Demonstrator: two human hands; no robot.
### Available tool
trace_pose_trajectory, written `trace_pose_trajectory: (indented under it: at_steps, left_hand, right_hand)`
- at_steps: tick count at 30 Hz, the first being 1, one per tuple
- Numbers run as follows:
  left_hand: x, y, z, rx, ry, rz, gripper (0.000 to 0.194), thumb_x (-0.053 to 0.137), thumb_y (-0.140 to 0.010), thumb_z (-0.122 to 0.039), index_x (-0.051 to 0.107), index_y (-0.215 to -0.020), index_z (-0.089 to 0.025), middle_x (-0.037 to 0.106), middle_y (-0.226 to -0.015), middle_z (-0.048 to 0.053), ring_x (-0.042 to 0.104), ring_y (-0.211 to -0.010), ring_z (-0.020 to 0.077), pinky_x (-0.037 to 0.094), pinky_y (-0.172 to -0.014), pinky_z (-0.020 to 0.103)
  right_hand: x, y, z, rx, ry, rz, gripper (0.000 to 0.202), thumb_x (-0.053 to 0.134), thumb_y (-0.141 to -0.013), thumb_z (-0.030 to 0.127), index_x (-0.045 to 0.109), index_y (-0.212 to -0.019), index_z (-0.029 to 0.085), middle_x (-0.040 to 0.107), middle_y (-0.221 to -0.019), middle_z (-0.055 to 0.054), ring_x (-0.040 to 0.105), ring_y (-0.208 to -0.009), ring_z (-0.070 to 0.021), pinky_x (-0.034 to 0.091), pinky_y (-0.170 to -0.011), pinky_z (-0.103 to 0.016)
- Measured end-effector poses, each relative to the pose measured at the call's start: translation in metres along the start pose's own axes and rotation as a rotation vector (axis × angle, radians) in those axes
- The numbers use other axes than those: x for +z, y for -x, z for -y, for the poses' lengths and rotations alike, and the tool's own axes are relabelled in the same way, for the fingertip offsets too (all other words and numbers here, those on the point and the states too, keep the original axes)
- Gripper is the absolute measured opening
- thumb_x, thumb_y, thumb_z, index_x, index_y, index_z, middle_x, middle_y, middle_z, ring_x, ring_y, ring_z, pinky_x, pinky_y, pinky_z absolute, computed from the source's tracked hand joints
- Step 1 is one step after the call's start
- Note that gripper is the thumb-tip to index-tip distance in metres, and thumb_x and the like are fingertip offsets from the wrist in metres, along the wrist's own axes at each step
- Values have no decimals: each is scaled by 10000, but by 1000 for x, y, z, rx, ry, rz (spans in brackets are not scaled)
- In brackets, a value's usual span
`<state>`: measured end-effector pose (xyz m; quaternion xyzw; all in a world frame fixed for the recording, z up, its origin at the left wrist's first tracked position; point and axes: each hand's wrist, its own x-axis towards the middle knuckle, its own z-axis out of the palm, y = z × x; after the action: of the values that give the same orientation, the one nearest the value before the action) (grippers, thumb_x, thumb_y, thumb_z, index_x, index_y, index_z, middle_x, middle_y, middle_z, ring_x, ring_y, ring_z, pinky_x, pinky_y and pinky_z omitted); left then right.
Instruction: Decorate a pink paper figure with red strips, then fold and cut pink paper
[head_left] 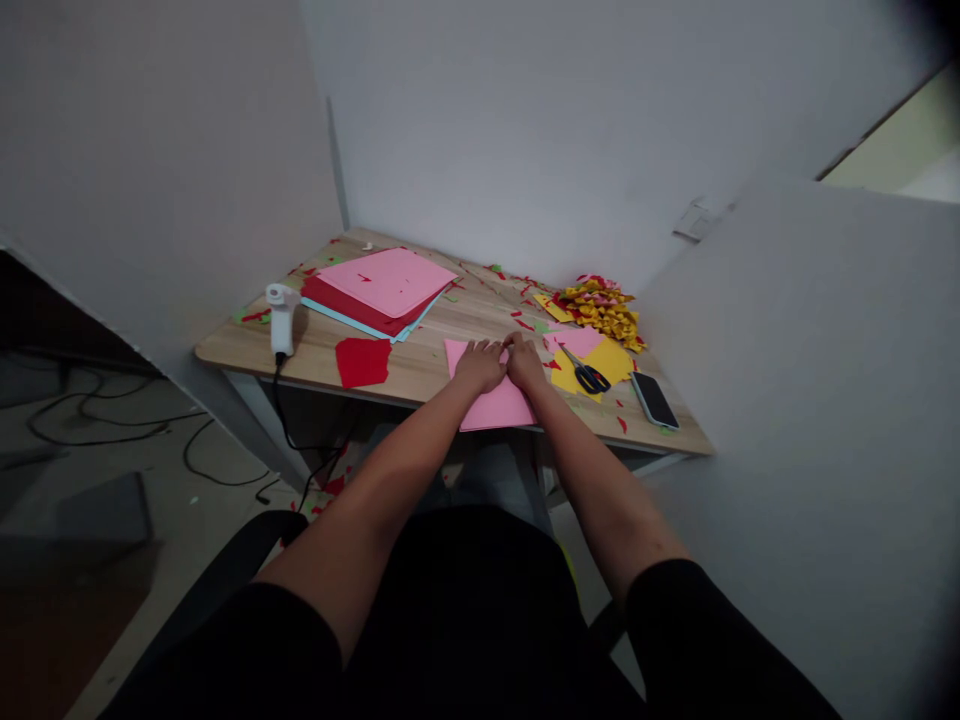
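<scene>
A pink sheet of paper [496, 410] lies at the table's front edge, its near end reaching slightly past the edge. My left hand [481, 366] rests on the sheet with its fingers stretched out and pressing down. Beside it, my right hand [523, 362] has its fingers curled in a pinch at the paper, close to the left fingertips. Both hands cover the middle of the sheet, so any fold beneath them is hidden. To the right, black-handled scissors [591, 378] lie on yellow paper [611, 358] and a pink piece [576, 340].
A stack of pink, red and blue sheets [390, 280] lies back left, with a red cut piece [363, 361] before it. A white corded handheld device [282, 318] stands at the left. Yellow and pink folded paper pieces [604, 312] and a phone [655, 400] are right. Scraps litter the table.
</scene>
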<state>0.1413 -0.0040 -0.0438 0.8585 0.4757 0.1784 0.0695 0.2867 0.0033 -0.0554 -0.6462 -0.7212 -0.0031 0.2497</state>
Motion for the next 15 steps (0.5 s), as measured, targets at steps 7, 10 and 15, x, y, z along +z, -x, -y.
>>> trace_pose_trajectory:
  at_steps: [7, 10, 15]
  left_hand:
    - [-2, 2, -1, -4, -1, 1, 422, 627, -969, -370, 572, -1344, -186, 561, -1407, 121, 584, -1234, 284, 503, -1027, 533]
    - [-2, 3, -1, -1, -4, 4, 416, 628, -968, -369, 575, -1338, -185, 564, -1402, 120, 587, -1229, 282, 506, -1023, 530]
    - [-3, 3, -1, 1, -10, 12, 422, 627, -968, -371, 573, -1345, -190, 551, -1422, 121, 573, -1251, 288, 490, -1041, 541]
  right_hand:
    - [-4, 11, 2, -19, 27, -2, 335, 635, -975, 360, 619, -1253, 175, 649, -1251, -90, 661, -1068, -232, 570, -907, -453]
    - [-6, 20, 1, -21, 34, -10, 330, 632, -977, 361, 620, -1248, 173, 651, -1244, -88, 661, -1064, -230, 569, -907, -452]
    - [-14, 38, -1, -42, 40, -12, 310, 624, -981, 361, 628, -1228, 173, 659, -1220, -84, 664, -1044, -222, 570, -896, -441]
